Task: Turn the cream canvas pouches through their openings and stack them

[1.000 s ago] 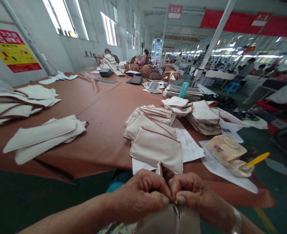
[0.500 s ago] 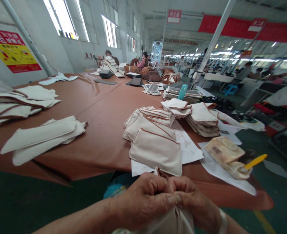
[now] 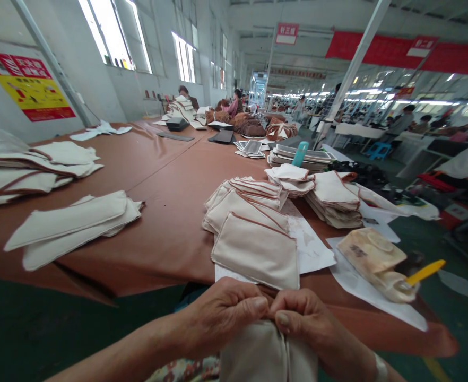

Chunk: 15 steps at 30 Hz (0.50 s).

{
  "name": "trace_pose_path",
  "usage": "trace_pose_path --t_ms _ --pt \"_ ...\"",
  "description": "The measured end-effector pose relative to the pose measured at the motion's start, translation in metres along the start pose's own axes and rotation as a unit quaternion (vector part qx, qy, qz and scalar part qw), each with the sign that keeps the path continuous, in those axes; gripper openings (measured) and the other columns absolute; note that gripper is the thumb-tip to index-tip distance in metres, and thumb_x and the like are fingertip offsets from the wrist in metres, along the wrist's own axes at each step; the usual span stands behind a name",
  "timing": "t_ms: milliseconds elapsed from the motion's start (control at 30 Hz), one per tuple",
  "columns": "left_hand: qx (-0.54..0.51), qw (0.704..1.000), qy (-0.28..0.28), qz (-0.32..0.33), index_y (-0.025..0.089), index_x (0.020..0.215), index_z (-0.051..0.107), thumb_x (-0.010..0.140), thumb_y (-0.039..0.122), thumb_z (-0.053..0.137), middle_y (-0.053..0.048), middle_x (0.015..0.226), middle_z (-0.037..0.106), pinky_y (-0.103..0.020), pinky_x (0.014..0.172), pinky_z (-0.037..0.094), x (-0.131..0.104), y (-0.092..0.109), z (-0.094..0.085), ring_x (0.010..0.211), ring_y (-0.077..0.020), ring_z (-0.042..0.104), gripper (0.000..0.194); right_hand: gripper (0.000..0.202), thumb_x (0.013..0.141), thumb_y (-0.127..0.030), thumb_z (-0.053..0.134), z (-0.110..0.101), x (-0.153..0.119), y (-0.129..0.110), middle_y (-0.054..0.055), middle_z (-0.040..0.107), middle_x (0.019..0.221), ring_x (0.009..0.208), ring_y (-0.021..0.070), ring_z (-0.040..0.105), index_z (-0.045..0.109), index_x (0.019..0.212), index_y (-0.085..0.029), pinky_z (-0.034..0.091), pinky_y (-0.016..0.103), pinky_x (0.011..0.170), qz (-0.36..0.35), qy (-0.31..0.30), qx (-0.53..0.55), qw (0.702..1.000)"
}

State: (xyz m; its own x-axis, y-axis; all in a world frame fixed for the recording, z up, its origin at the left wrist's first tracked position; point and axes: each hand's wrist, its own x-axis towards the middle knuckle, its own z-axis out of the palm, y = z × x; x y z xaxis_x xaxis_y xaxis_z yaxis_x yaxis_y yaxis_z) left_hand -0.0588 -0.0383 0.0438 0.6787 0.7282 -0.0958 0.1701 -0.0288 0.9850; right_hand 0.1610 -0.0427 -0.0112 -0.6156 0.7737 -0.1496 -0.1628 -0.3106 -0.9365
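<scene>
While pinching the beige pouch (image 3: 253, 353) thumb-to-finger with left hand (image 3: 226, 313) and right hand (image 3: 311, 321), expect soft, light, kinda floppy; best grab the edge.

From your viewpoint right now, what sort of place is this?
Probably a factory floor for sewn or leather goods: stacked pale pieces with brown edges on a large brown-covered table, a red banner overhead, and several people among benches beyond.
</scene>
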Motion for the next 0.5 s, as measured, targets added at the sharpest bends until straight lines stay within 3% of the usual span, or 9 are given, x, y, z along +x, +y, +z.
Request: trace_pose_path --t_ms 133,267,400,500 --pt "-0.061 0.997 -0.001 -0.054 0.016 0.069 0.047 0.093 0.042 0.049 0.004 0.067 0.037 -0.022 0.053 0.023 0.002 -0.008 0.0 0.061 -0.0096 0.028 0.035 0.028 0.079 -0.035 0.077 0.002 0.001 0.004 -0.003 0.046 0.064 0.057 0.0073 0.032 0.064 0.074 -0.011 0.024 0.02 0.053 0.013 -0.003 0.052 0.999" --pt "-0.056 0.995 0.001 -0.085 0.015 0.072 0.055 0.083 0.036 0.06 0.004 0.063 0.041 -0.022 0.047 0.022 0.005 -0.015 0.007 0.055 -0.0086 0.029 0.024 0.028 0.076 -0.035 0.078 0.006 0.007 0.004 -0.003 0.045 0.065 0.057 0.0073 0.033 0.063 0.071 -0.012 0.026 0.02 0.053 -0.007 -0.014 0.057 0.998" --pt "-0.021 0.999 0.016 -0.034 0.014 0.071 0.055 0.083 0.041 0.06 0.003 0.065 0.044 -0.021 0.048 0.024 0.003 -0.01 0.004 0.056 -0.009 0.033 0.029 0.035 0.076 -0.042 0.077 0.009 0.011 -0.005 -0.002 0.044 0.064 0.056 0.0083 0.034 0.058 0.066 -0.014 0.027 0.02 0.052 -0.032 -0.056 0.053 0.997" --pt "-0.016 0.999 -0.049 -0.009 0.015 0.073 0.056 0.079 0.057 0.065 0.002 0.069 0.046 -0.02 0.051 0.028 -0.003 -0.006 -0.019 0.061 -0.0102 0.036 0.043 0.037 0.076 -0.047 0.075 0.007 0.002 -0.02 -0.002 0.044 0.061 0.055 0.0095 0.035 0.056 0.07 -0.016 0.027 0.022 0.052 -0.02 -0.057 0.048 0.997"
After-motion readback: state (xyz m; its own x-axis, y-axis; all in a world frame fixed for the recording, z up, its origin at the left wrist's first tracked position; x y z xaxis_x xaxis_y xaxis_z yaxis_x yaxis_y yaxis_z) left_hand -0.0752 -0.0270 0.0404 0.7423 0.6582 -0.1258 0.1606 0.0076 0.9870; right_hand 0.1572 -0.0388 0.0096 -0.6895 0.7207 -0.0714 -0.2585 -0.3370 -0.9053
